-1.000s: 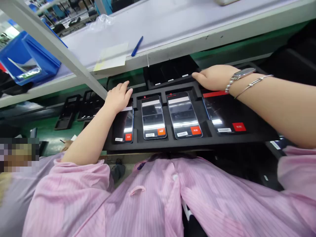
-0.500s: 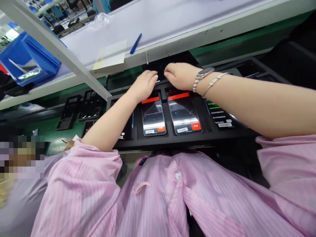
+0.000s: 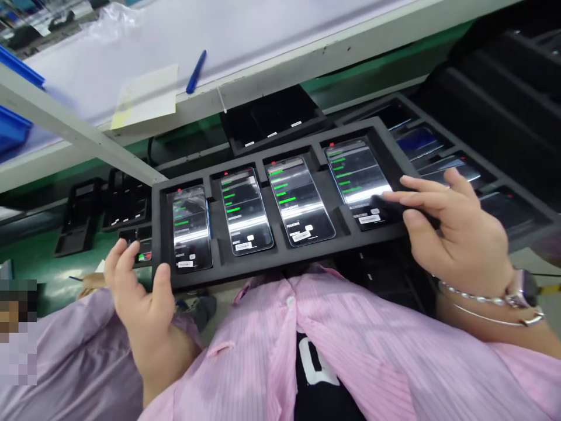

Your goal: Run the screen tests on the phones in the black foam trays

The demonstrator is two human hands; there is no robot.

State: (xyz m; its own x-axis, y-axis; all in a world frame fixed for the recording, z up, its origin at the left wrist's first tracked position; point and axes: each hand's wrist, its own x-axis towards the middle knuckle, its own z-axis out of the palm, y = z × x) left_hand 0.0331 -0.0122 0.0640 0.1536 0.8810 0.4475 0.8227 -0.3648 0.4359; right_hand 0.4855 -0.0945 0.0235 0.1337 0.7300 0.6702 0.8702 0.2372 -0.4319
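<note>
A black foam tray [image 3: 278, 254] lies in front of me, with several smartphones in separate slots, among them the leftmost phone [image 3: 191, 225] and the rightmost phone [image 3: 362, 181]. Their lit dark screens show green text lines, and small white labels sit near the bottoms. My left hand [image 3: 144, 301] is beside the tray's left end, fingers spread and nothing in it; whether it touches the rim I cannot tell. Over the tray's right end, my right hand [image 3: 460, 234] has its fingers stretched out, the tips at the right edge of the rightmost phone.
Behind the tray sits a black box [image 3: 272, 120] with white labels. Another phone tray [image 3: 517, 231] lies to the right. A shelf [image 3: 307, 35] above carries a blue pen [image 3: 196, 71] and paper [image 3: 146, 99]. Black cases [image 3: 79, 213] lie left, near another person's sleeve [image 3: 83, 345].
My hands have come back from the tray's far side and moved apart to its two ends. The middle phones' red-marked screens now show green text, and the tray sits at a different tilt.
</note>
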